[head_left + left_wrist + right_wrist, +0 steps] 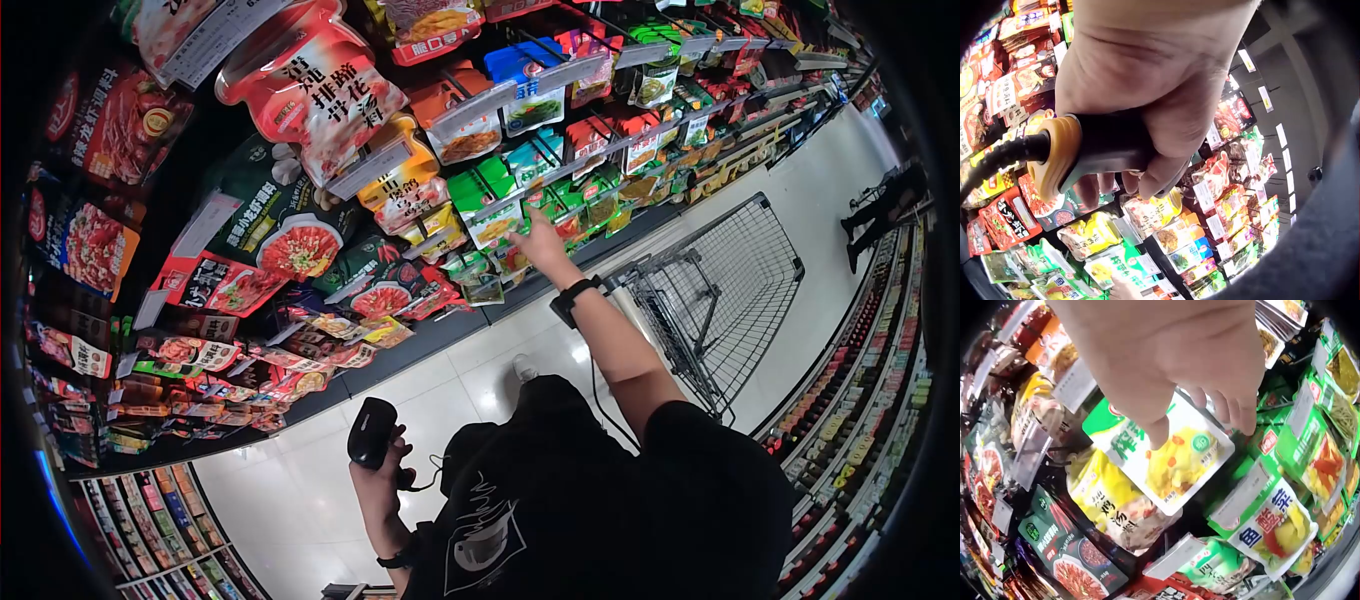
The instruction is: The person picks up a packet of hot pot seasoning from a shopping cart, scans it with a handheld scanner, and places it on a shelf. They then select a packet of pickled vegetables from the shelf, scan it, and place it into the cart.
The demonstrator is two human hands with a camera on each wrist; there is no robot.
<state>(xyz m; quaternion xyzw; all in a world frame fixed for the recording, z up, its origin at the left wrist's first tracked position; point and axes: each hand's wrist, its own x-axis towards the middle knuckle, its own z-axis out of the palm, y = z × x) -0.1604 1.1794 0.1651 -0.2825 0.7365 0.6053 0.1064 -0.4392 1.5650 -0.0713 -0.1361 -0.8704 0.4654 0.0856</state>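
Observation:
In the right wrist view, my right hand (pixel 1172 369) is at a green and white packet (pixel 1182 462) with yellow food pictured on it, thumb on its front and the other fingers at its upper edge. The head view shows the same right hand (pixel 543 245) reaching to the shelf's lower rows of green packets (pixel 484 190). My left hand (pixel 385 485) is low beside the body, fingers curled round a black device (pixel 372 433) with a cable. The left wrist view shows that left hand (pixel 1141 94) round a black handle (pixel 1110 144) with a yellow-orange ring.
A wire shopping cart (pixel 720 300) stands right of my right arm on the pale tiled floor (pixel 440 385). Packets hang in several rows with price-tag strips (pixel 370 168). More shelves (pixel 865 400) curve along the right side, and another person's dark-clothed legs (pixel 880 215) are at the far right.

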